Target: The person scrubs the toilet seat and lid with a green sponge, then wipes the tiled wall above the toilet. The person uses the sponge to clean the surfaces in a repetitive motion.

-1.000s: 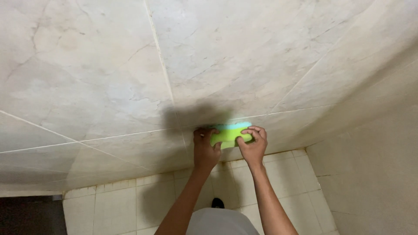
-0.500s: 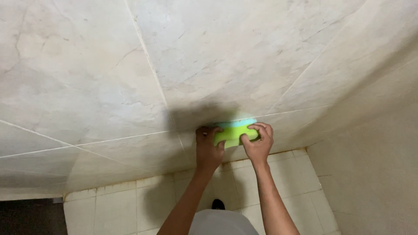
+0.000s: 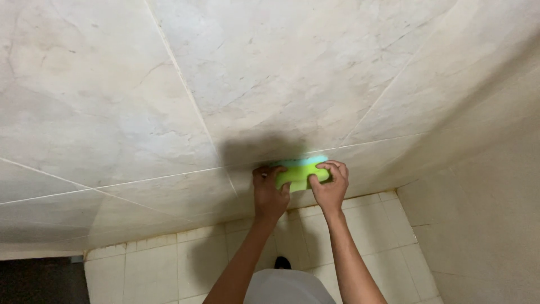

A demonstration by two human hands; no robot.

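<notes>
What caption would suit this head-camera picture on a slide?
Both hands, left hand and right hand, press a green sponge against a marbled wall tile.

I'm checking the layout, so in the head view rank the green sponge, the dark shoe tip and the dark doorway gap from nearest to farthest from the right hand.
From the right hand:
1. Green sponge, under its fingers.
2. Dark shoe tip, below on the floor.
3. Dark doorway gap, far lower left.

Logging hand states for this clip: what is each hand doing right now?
Left hand: closed on the left end of the green sponge, against the wall tile.
Right hand: closed on the sponge's right end.
</notes>
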